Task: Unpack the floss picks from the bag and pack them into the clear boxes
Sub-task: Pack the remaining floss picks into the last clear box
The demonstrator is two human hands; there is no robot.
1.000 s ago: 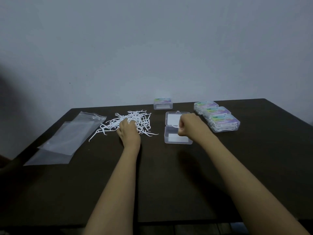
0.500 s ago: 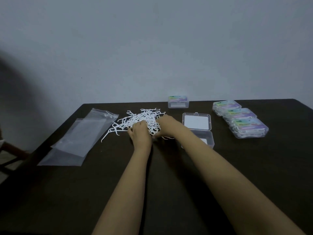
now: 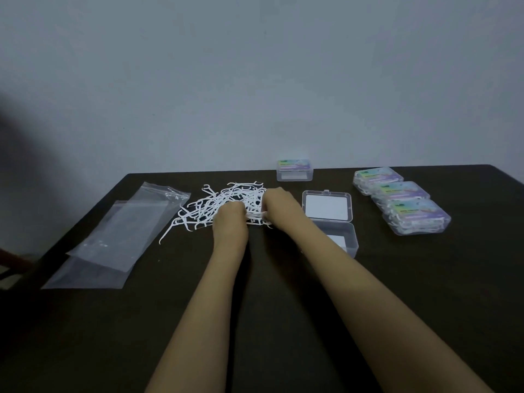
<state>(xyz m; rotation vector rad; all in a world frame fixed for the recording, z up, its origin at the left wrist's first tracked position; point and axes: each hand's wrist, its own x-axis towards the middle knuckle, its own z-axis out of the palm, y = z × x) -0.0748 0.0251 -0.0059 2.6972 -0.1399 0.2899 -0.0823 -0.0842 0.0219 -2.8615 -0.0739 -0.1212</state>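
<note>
A loose pile of white floss picks (image 3: pixel 224 202) lies on the dark table (image 3: pixel 425 293), left of centre. My left hand (image 3: pixel 230 219) rests on the pile's near edge, fingers curled into the picks. My right hand (image 3: pixel 276 202) is at the pile's right side, and a small bunch of picks is pinched between the two hands. An open clear box (image 3: pixel 329 219) sits just right of my right wrist, its lid flipped back. Three closed, filled boxes (image 3: pixel 402 202) lie in a row at the right. One more closed box (image 3: pixel 295 170) stands at the far edge.
Two flat clear plastic bags (image 3: pixel 122 236) lie overlapped on the table's left side. A pale wall rises behind the table. A dark chair part (image 3: pixel 11 259) shows past the left edge.
My right hand left the open box and came left to the pile, meeting my left hand there. The camera view shifted left, so things sit further right in the frame.
</note>
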